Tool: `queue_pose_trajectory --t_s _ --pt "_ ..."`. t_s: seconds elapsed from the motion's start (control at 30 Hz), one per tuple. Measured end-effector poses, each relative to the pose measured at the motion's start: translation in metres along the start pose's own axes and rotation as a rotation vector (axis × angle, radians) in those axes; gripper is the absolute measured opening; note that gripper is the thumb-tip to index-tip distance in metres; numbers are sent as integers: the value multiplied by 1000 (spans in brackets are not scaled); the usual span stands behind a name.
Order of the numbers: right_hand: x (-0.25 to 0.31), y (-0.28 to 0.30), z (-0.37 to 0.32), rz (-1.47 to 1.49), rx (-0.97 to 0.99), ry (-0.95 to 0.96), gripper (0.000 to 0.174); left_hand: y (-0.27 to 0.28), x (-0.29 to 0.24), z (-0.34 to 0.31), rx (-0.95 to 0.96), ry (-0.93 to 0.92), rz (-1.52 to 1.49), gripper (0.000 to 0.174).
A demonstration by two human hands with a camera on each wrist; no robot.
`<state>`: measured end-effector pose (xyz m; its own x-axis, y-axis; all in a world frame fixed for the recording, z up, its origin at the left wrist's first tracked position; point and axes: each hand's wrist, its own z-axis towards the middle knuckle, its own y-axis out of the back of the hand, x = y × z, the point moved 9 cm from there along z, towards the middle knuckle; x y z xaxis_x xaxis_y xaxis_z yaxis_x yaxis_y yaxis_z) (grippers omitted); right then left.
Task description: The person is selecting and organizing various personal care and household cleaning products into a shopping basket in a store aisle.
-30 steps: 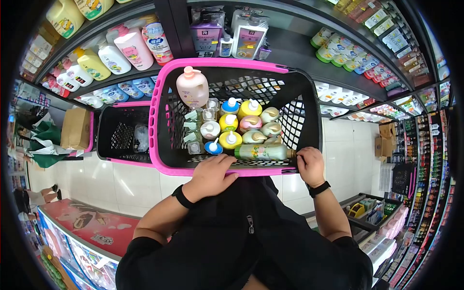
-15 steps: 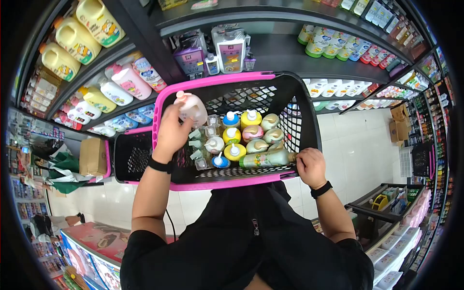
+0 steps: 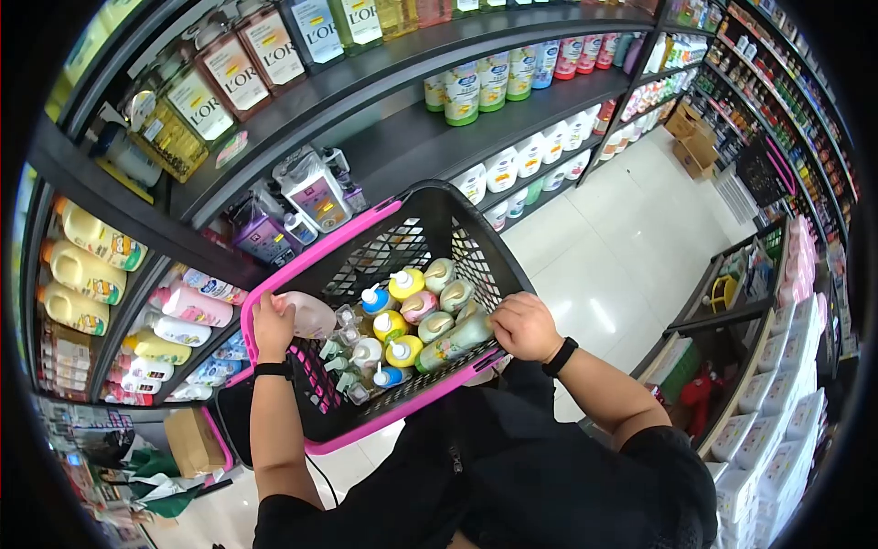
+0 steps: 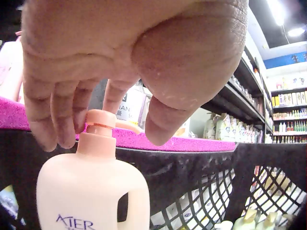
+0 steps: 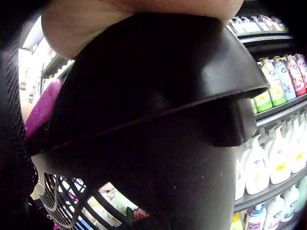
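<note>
basket point(image 3: 428, 220): while its pink and black rim slants across the middle of the head frame, it carries a cluster of bottles.
pink bottle point(image 3: 311, 317): upright at the basket's left end, left of the frame's centre; it fills the lower left of the left wrist view.
left hand point(image 3: 273, 325): over the pink bottle; its grip is apart, fingers left of the pump point(image 4: 100, 125), thumb right of it; whether they touch it i cannot tell.
right hand point(image 3: 524, 327): right of centre, its grip clamped on the basket's black right end.
yellow bottle point(image 3: 402, 350): mid-basket, white pump up, among others.
long green bottle point(image 3: 455, 340): lengthwise along the near side, just beside the right hand.
shelf point(image 3: 393, 156): dark, across the top of the frame.
yellow jugs point(image 3: 82, 274): stacked at far left.
cardboard box point(image 3: 192, 444): lower left.
</note>
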<state>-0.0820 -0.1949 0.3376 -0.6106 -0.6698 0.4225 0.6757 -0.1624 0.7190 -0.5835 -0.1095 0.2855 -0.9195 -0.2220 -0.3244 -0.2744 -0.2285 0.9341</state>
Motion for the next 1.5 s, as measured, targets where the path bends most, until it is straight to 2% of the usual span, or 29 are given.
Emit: queue_pose_trajectory --t_s 0.13,0.27,0.33,0.4,0.53,0.67,0.77,0.9,1.0,1.2,1.27,1.33,1.5 --pt "-2 -3 -1 -7 41 -9 4 -11 5 0 27 8 134 67" --pt "-2 -7 -2 -26 68 -29 6 -14 0 2 167 -1 105 46" --pt "-1 -7 -1 -20 68 -21 8 -10 -17 -5 197 -94 82 32" --pt "-1 -7 0 -15 55 -19 11 -5 -32 -16 212 -144 151 29" --pt "-1 -9 -1 -47 70 -19 4 0 -33 -24 221 -127 174 29" --pt "0 -12 -1 -68 81 -19 5 13 -25 -34 144 -111 167 32" --pt "0 -13 -1 -62 104 -14 4 50 -46 -43 57 -129 122 32" --pt "-3 -19 -1 -18 240 -26 11 105 -100 -62 1 -229 80 30" --pt "-8 -18 12 236 305 -180 27 141 -155 -89 -33 -310 4 25" --pt "58 29 83 509 332 42 57 178 -273 -132 -1 -548 -169 21" --pt "73 43 95 573 354 120 62 178 -312 -142 39 -630 -227 22" --pt "69 60 94 629 274 204 65 178 -352 -150 69 -644 -281 22" --pt "10 120 71 732 252 125 57 168 -469 -161 84 -773 -262 22"
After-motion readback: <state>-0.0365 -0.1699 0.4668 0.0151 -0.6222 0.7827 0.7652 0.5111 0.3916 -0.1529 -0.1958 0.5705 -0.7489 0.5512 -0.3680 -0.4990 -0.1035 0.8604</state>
